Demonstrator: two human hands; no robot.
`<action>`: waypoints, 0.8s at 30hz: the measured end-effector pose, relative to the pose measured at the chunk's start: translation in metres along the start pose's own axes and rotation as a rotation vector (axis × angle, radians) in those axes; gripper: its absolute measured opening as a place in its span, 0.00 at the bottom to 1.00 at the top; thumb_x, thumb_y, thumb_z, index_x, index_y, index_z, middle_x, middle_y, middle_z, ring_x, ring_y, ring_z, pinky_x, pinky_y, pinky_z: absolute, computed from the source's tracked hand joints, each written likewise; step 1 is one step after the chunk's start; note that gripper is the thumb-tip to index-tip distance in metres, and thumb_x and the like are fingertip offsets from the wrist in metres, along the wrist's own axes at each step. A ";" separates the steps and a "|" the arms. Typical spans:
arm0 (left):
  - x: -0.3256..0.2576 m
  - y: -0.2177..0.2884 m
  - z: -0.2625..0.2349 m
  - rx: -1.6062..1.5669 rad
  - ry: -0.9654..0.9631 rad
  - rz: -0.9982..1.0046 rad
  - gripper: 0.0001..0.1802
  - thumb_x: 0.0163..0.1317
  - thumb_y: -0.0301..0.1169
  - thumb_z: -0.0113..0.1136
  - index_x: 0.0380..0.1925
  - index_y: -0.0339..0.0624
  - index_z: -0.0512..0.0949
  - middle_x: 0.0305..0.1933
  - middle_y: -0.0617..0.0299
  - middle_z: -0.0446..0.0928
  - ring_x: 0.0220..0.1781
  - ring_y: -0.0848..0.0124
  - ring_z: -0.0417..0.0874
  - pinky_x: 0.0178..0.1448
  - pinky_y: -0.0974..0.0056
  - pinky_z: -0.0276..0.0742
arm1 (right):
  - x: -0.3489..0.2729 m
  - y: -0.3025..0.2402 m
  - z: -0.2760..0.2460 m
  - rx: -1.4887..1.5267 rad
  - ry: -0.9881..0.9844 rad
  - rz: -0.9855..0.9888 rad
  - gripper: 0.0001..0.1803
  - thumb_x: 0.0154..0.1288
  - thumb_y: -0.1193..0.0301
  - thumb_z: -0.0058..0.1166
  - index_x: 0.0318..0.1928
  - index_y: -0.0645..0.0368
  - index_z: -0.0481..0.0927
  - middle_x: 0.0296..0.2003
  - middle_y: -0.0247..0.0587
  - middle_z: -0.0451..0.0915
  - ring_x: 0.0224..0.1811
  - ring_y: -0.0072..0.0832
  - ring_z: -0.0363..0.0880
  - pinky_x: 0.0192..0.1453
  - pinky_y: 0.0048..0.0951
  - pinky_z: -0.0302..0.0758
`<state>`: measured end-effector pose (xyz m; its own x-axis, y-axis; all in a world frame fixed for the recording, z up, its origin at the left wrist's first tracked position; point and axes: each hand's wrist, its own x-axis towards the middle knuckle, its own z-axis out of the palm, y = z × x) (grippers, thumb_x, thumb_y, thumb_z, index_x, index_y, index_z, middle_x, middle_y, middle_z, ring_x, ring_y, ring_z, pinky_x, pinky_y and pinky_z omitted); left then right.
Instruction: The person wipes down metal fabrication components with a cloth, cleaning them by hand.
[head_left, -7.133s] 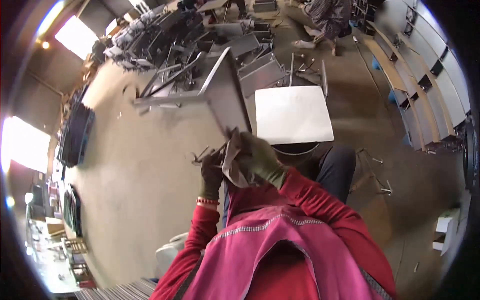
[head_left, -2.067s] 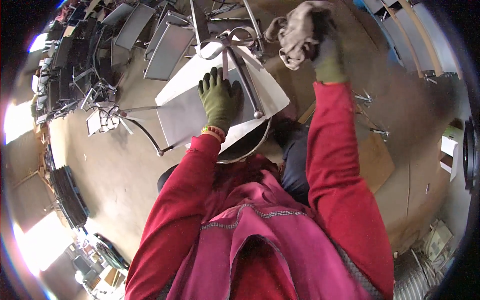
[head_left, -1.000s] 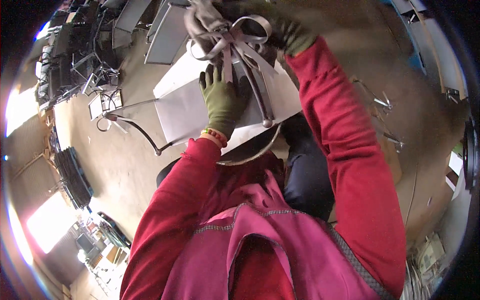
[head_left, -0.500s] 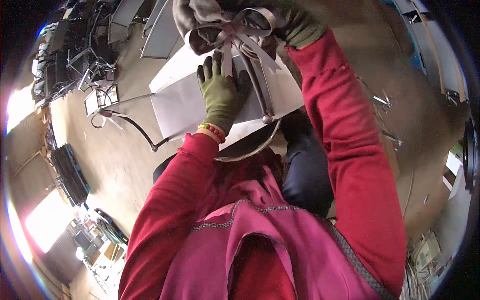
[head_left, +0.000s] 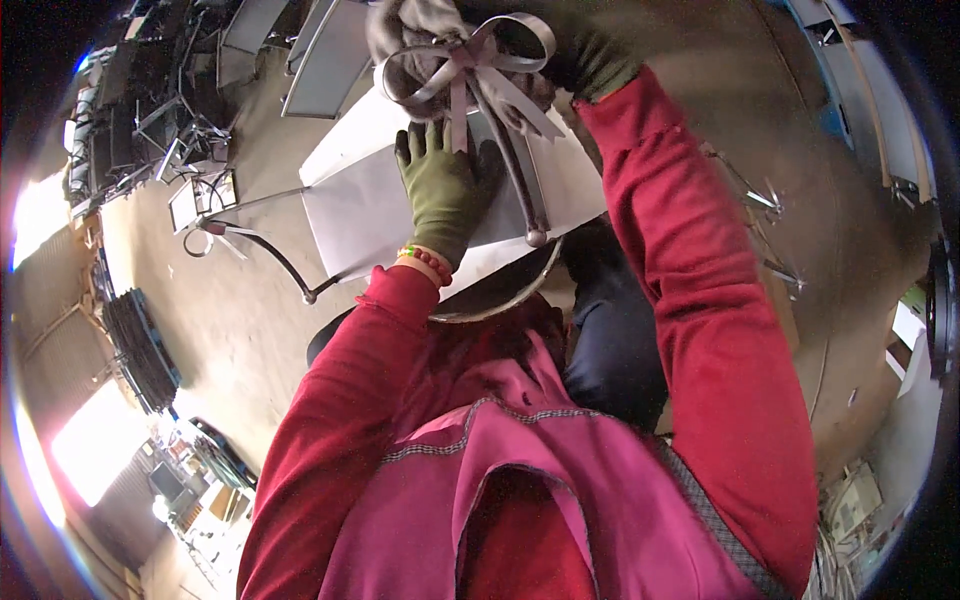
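Note:
A pale grey panel (head_left: 350, 205) with a dark metal frame lies in front of me, over my legs. My left hand (head_left: 445, 190), in an olive glove with dark fingertips, rests flat on it, fingers spread. At the panel's far side rises a silvery metal bow (head_left: 465, 60) with loops and ribbon-like tails, next to a curved dark rod (head_left: 505, 160) with a rounded end. A bunched grey cloth (head_left: 410, 35) lies against the bow's far side. My gloved right hand (head_left: 595, 60) is closed on the cloth; its fingers are mostly hidden behind the bow.
A second curved frame end with a loop (head_left: 205, 232) sticks out at the left. Flat panels (head_left: 325, 65) and piled dark metal frames (head_left: 130, 120) stand at far left. Thin metal parts (head_left: 770, 200) lie on the floor at right.
The grey cloth and my right hand have shifted slightly right and away along the bow. My left hand has stayed flat on the panel.

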<state>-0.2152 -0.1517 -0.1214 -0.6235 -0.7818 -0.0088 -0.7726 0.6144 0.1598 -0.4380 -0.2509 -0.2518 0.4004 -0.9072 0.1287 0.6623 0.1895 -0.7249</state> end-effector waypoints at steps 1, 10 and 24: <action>0.001 0.002 0.005 -0.004 0.000 0.009 0.38 0.54 0.51 0.50 0.61 0.40 0.59 0.62 0.46 0.62 0.66 0.50 0.58 0.68 0.44 0.47 | -0.003 0.007 -0.013 0.066 0.070 -0.064 0.16 0.67 0.68 0.43 0.48 0.66 0.73 0.44 0.46 0.77 0.43 0.32 0.77 0.48 0.29 0.76; -0.006 -0.011 -0.002 0.060 0.051 -0.038 0.39 0.54 0.49 0.52 0.64 0.44 0.56 0.63 0.47 0.62 0.66 0.50 0.58 0.69 0.46 0.45 | -0.003 -0.044 0.110 -1.822 0.338 -0.739 0.15 0.59 0.65 0.52 0.46 0.56 0.74 0.32 0.34 0.79 0.33 0.27 0.76 0.42 0.28 0.73; -0.006 -0.012 0.000 0.072 -0.005 -0.051 0.38 0.56 0.51 0.50 0.62 0.40 0.59 0.64 0.48 0.60 0.67 0.51 0.57 0.70 0.48 0.44 | -0.025 -0.065 0.129 -1.330 0.135 -0.531 0.14 0.56 0.66 0.53 0.42 0.58 0.76 0.34 0.45 0.80 0.35 0.35 0.80 0.39 0.33 0.75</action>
<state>-0.2021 -0.1540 -0.1236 -0.5834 -0.8119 -0.0197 -0.8100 0.5799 0.0872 -0.4090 -0.1920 -0.1205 0.1863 -0.8005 0.5697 -0.3910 -0.5923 -0.7045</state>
